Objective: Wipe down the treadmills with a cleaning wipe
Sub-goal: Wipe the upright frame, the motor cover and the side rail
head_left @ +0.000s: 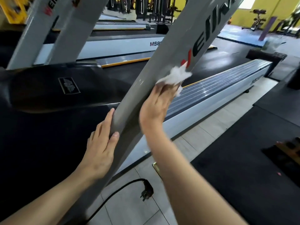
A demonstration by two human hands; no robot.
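- The black motor cover of the near treadmill fills the left side.
- The left hand grips the slanted grey upright post, fingers curled round its far edge, thumb on the near face.
- The right hand presses a crumpled white cleaning wipe against that post, just below the red lettering; its fingers are blurred.
- A black power plug lies on the tiled floor beneath.
- The treadmill's ribbed side rail runs off to the right.

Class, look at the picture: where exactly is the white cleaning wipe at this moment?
In the head view, right of centre, the wipe is pressed by the right hand against the grey treadmill upright, just below its red lettering; the left hand holds the upright lower down.
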